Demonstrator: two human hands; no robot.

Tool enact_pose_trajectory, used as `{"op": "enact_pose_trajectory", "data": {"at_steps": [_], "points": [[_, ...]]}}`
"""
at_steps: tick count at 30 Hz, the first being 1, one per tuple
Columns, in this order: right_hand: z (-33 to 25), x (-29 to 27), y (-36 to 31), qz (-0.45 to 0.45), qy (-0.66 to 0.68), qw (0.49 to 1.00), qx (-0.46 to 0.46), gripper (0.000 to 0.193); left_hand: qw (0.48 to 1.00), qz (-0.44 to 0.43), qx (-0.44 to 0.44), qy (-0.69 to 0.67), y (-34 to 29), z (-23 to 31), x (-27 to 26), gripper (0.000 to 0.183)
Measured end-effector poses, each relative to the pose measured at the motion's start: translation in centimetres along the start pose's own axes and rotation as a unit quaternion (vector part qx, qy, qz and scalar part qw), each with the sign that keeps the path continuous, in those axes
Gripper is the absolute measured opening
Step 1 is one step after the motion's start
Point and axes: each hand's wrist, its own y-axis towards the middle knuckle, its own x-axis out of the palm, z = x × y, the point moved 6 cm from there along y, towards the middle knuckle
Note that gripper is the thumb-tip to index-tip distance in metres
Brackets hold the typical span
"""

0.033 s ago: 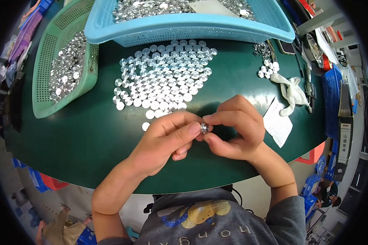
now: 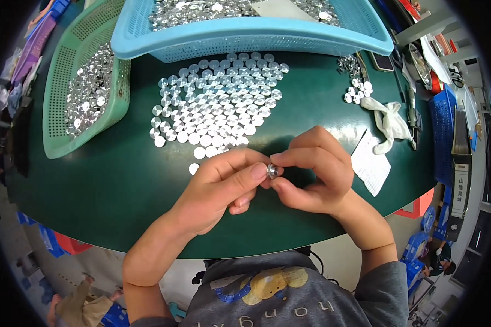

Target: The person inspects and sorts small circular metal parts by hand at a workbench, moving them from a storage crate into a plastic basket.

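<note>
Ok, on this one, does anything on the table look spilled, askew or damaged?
Nothing clearly looks spilled or damaged. The shiny discs lie in rough rows, with one apart near the left hand. Over on the right, a crumpled white cloth and a slanted paper sheet look merely untidy.

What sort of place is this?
Probably a small-parts workshop: shiny discs lie in rows on a green table, a blue basket holds heaped shiny pieces, and fingers grip a metal piece.
</note>
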Motion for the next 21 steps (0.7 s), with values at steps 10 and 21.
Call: {"op": "enact_pose_trajectory", "data": {"at_steps": [10, 21], "points": [[-0.05, -0.05, -0.12, 0.005, 0.010, 1.000, -0.002, 0.024, 1.000, -0.009, 0.002, -0.009, 0.06, -0.39, 0.08, 0.019], [-0.06, -0.03, -0.14, 0.001, 0.027, 1.000, 0.007, 0.023, 0.999, -0.012, 0.019, -0.038, -0.03, -0.08, 0.00, 0.016]]}}
